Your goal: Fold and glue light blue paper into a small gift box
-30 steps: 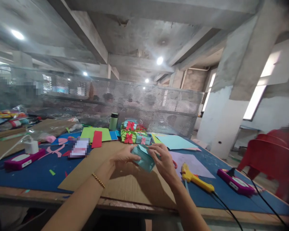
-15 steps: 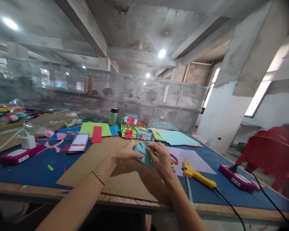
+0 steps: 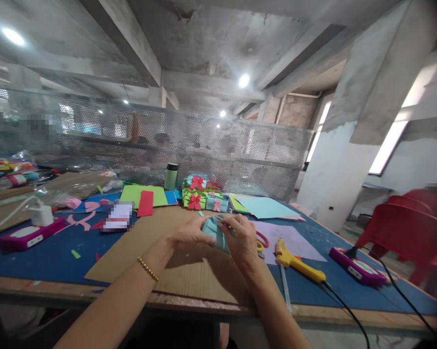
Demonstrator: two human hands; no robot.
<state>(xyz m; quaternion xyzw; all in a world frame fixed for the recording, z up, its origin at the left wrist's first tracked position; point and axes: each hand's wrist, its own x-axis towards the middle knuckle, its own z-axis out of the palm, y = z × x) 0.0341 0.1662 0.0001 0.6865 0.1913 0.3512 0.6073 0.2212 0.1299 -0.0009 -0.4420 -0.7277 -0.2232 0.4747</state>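
Note:
A small light-blue folded paper box (image 3: 218, 236) is held above the cardboard sheet (image 3: 146, 259). My left hand (image 3: 189, 232) is closed round its left side, with the thumb along the near face. On the right, my right hand (image 3: 242, 237) pinches at the box's upper edge; its fingertips are close together, and whatever lies between them is too small to make out. Just right of that hand are scissors (image 3: 262, 238) with red and yellow handles, partly hidden. Farther right lies a yellow glue gun (image 3: 300, 265) with a clear glue stick.
Small paper boxes with bows (image 3: 195, 201) are stacked at the back, beside a green bottle (image 3: 171, 177). Coloured paper (image 3: 271, 207) lies behind my right hand. Purple power strips (image 3: 360, 268) sit at both sides; the glue gun's black cord hangs over the front edge.
The paper box has turned slightly in my hands, and my right fingers have shifted a little left along its upper edge. My left hand keeps its hold.

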